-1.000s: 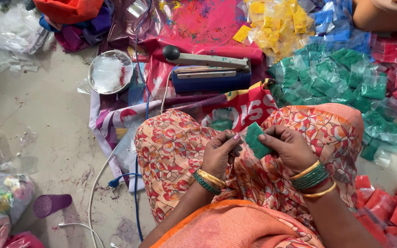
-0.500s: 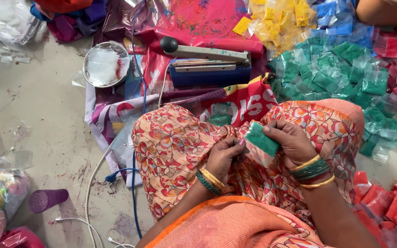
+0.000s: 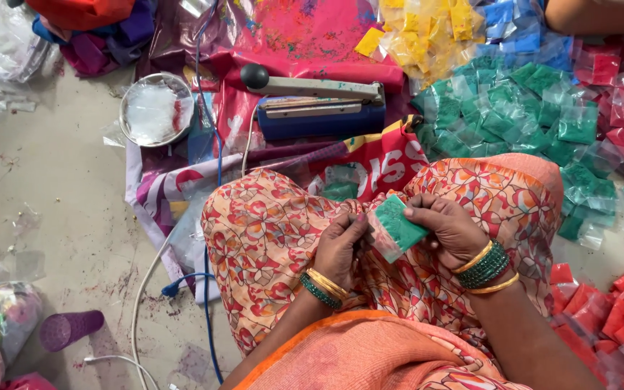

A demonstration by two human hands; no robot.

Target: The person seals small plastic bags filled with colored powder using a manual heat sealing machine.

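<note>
Both hands have shifted slightly on the lap since a moment ago: the right hand (image 3: 451,230) pinches a small green packet (image 3: 396,225) with its fingers closed on the edge, while the left hand (image 3: 341,244) pinches the packet's clear lower end. Beyond the knees lies a red banner (image 3: 388,160) with white letters, then a blue sealer (image 3: 321,110) and a steel bowl (image 3: 156,108). Farther off lie heaps of green (image 3: 536,115), red (image 3: 619,72), yellow (image 3: 427,32) and blue packets (image 3: 510,22).

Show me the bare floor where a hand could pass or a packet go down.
Bare concrete floor lies between the steel bowl, the white cable and the purple cup. It is crowded around the green packets, the red packets and the blue sealer.
</note>
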